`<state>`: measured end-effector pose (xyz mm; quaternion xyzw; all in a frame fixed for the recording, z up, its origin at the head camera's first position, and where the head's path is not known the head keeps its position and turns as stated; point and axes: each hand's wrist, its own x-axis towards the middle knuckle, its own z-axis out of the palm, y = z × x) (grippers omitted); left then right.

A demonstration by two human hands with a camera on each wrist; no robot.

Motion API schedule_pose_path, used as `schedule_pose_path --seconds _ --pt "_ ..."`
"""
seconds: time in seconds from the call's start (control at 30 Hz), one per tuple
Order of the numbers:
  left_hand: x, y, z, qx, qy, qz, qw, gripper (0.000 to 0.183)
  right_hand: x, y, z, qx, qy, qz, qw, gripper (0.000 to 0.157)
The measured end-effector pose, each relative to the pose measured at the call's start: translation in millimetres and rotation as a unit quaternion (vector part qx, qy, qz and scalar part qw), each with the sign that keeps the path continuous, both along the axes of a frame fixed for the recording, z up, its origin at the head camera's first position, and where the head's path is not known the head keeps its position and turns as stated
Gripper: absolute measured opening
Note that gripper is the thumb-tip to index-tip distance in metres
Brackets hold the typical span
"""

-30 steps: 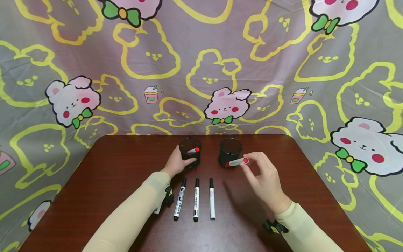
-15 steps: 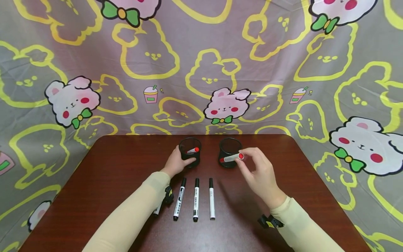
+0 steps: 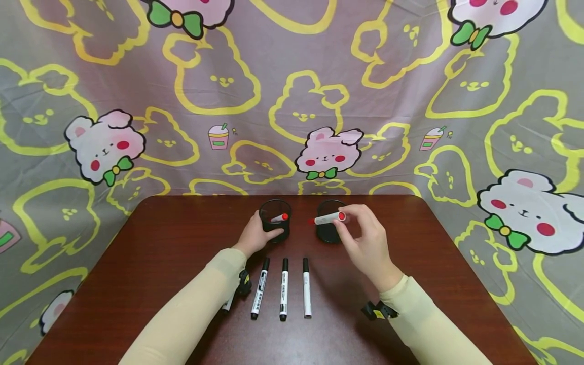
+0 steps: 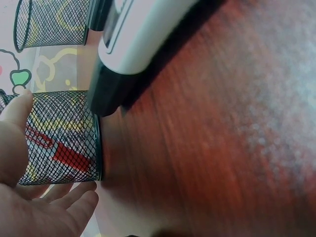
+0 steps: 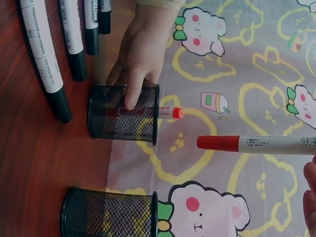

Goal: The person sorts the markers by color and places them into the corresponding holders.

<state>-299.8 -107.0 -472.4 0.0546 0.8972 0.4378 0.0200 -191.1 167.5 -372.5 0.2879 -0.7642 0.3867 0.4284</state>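
Observation:
My left hand grips the left black mesh pen holder, its thumb lying across the front. Inside that holder leans a red-capped whiteboard marker, its end sticking out above the rim. My right hand pinches another red marker near its rear end, between thumb and fingers. That marker is held almost level in front of the right mesh pen holder, red cap towards the left holder. In the right wrist view, the cap is apart from the left holder's rim; only fingertips show at the edge.
Several black-capped markers, among them a middle marker and a right-hand marker, lie on the brown table nearer the person. Another marker is partly hidden by the left forearm. A patterned cloth hangs behind the table.
My right hand has moved left and up with the red marker, carrying it from beside the right holder's lower part across its front. The left hand and its holder have stayed put.

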Motion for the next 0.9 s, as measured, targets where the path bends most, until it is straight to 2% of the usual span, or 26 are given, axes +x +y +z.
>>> schedule_pose_path --seconds 0.07,0.27,0.6,0.9 --pt "0.1 0 -0.1 -0.003 0.001 0.0 1.0 0.086 -2.1 -3 0.3 -0.003 -0.002 0.001 1.0 0.037" --pt "1.4 0 1.6 -0.002 0.005 -0.001 1.0 0.084 -7.8 -10 0.1 -0.008 -0.021 0.002 1.0 0.04" --pt "3.7 0 2.3 0.009 0.005 -0.001 0.9999 0.083 -17.8 -21 -2.3 -0.017 -0.039 -0.004 0.999 0.034" --pt "2.5 0 1.3 0.007 0.012 -0.001 0.9999 0.083 -24.1 -29 -7.3 -0.024 -0.034 -0.001 0.999 0.034"
